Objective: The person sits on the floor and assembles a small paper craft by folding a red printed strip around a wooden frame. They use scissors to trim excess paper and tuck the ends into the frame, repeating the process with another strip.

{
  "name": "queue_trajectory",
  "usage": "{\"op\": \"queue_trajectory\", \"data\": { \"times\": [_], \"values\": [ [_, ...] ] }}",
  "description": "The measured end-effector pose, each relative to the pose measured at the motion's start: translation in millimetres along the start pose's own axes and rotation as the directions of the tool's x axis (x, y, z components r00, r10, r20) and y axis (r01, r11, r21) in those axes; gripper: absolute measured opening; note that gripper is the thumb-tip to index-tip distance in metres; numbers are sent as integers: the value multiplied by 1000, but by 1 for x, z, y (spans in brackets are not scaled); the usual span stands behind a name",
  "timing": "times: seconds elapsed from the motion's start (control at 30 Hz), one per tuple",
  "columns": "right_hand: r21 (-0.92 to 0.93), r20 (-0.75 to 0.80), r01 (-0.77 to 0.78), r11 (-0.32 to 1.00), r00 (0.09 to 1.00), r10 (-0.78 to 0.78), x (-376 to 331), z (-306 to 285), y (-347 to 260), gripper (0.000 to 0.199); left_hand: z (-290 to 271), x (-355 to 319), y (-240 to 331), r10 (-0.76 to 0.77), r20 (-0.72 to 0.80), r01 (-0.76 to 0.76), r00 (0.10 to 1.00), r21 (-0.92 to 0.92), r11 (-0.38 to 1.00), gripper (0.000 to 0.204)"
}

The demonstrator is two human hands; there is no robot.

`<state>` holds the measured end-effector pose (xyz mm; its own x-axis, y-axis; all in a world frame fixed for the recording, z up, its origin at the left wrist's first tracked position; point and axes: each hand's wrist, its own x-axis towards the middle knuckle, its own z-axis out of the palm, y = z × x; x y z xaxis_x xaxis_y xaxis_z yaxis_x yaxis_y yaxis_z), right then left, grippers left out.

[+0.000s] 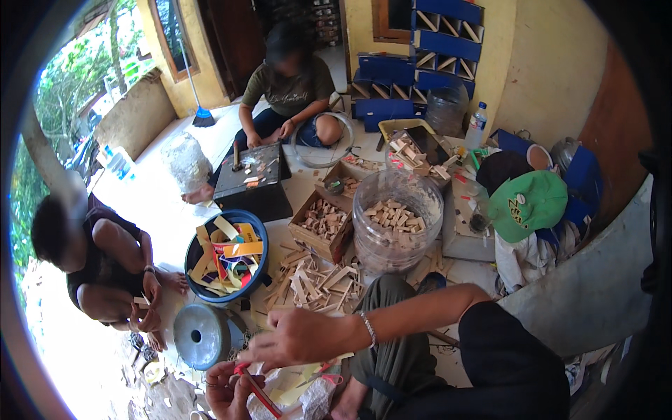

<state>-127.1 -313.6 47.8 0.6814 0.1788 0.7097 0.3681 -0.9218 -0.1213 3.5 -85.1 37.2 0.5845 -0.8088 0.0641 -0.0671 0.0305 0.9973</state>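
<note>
The thin red stick (pixel 260 396) lies at about 7 o'clock in the picture, low down by the person's lap. It looks light, like a pencil or a small tool; I cannot tell which. It seems stiff and smooth, so it could slip if held loosely. A good place to take it is near the middle, with the thumb and two fingers.

The left hand (pixel 227 388) is curled around the lower part of the red stick and grips it. The fingers are bent and closed on it.

The right hand (pixel 297 337) reaches across the body, just above the left hand. Its fingers are partly closed and pinched together at the tips. It may pinch something small, but that is too tiny to see. It hangs near the top end of the red stick.

Under both hands sits a crinkly clear plastic bag (pixel 308 399) with pale strips in it. It looks soft and very light.

At 12 o'clock from the right hand lies a pile of small wood pieces (pixel 318 280) on the floor. They look light and hard. At 10 o'clock from it stands a blue bucket (pixel 198 248) of yellow paper strips. At 9 o'clock lies a round metal lid (pixel 199 336).
</note>
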Motion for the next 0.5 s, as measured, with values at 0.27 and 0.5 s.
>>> {"op": "queue_trajectory", "data": {
  "times": [0.27,0.5],
  "values": [
    [-266,-428,-601,754,774,467,-122,-189,215,23,-24,26,56,38,-87,-18,996,221,975,38],
    [-437,-511,-899,25,271,816,-299,-278,310,33,-27,46,58,32,-55,-16,998,274,961,41]
  ]
}}
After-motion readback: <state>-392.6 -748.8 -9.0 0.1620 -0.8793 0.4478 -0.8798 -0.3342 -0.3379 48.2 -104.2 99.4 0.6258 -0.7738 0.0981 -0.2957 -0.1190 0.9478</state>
